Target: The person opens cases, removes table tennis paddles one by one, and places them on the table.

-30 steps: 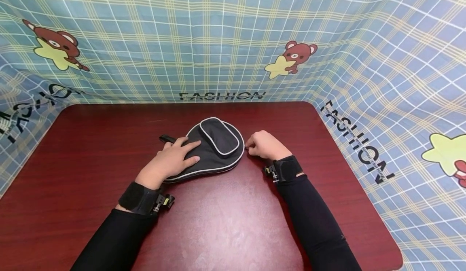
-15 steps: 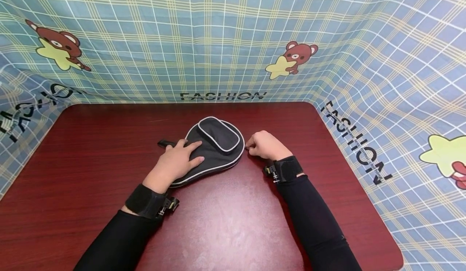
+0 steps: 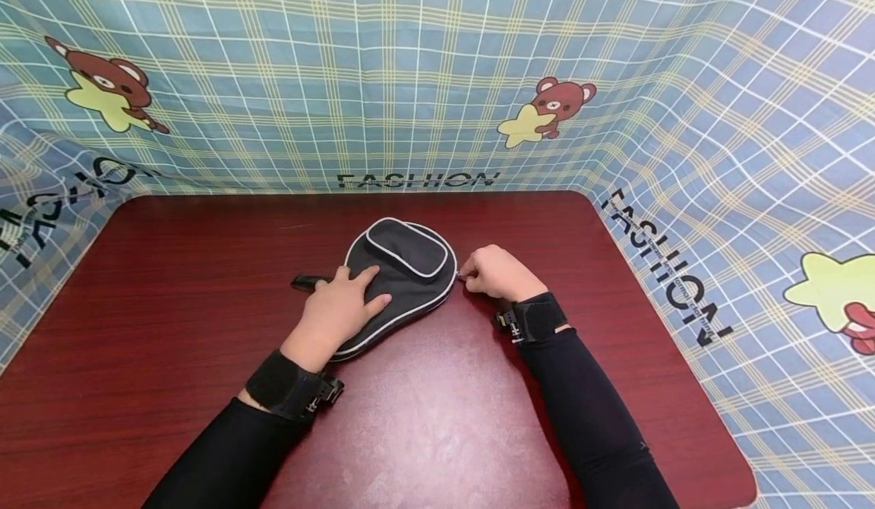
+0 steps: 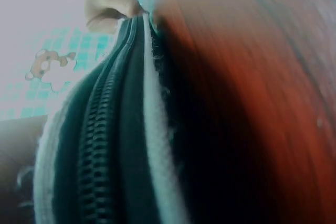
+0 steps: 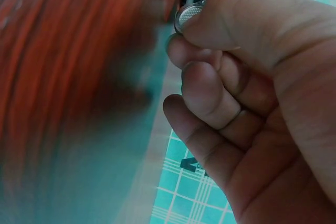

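Note:
A black table tennis bat case [image 3: 408, 294] with white piping lies flat on the table, its front pocket [image 3: 408, 248] facing up. My left hand [image 3: 333, 313] rests on its narrower part, fingers spread. At the rounded right end, my right hand [image 3: 500, 273] pinches the metal zipper pull [image 5: 188, 16] between thumb and index finger; the other fingers curl loosely in the right wrist view. Along the case's side runs the zipper [image 4: 97, 135], its teeth meshed in the near stretch of the left wrist view. A black strap [image 3: 307, 282] sticks out left of the left hand.
The dark red table [image 3: 171, 289] has rounded corners. Blue checked cloth [image 3: 424, 76] with printed bears stands around its back and sides. Both wrists wear black bands with small cameras.
The case has turned a little, its narrow end swinging right and towards me, its pocket shifting slightly left. The left hand has moved right with it. The right hand stays nearly in place.

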